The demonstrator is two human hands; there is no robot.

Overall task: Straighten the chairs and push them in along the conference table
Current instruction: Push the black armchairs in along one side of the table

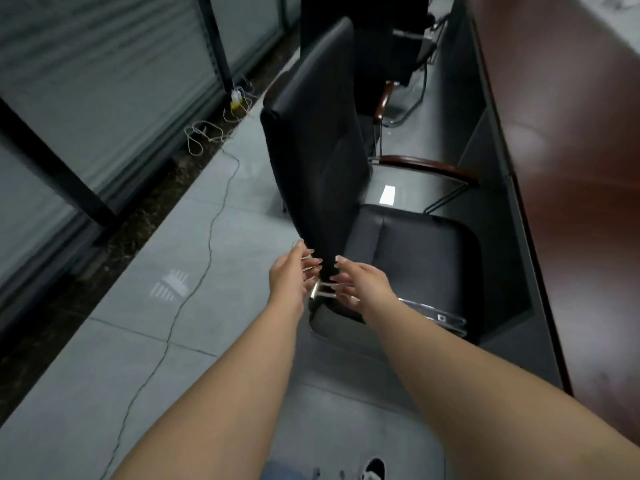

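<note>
Chair [322, 150]: black, padded — set on the grey tiled floor [145, 341] beside the long edge of the conference table [571, 168]; seat turned toward that edge, not tucked under.
Left hand [289, 275]: held at the lower outer side of the backrest, fingers spread; contact cannot be told.
Right hand [360, 284]: held opposite, fingers loosely spread at the chrome frame bar [322, 292] — nothing gripped.
Cable [207, 237]: seen trailing across the floor, left of the chair.
Second chair [398, 46]: seen further along the same table edge.

Grey tiled floor [221, 341] carries a black chair [346, 188] beside the table; a thin cable [204, 251] trails along its left edge.
</note>
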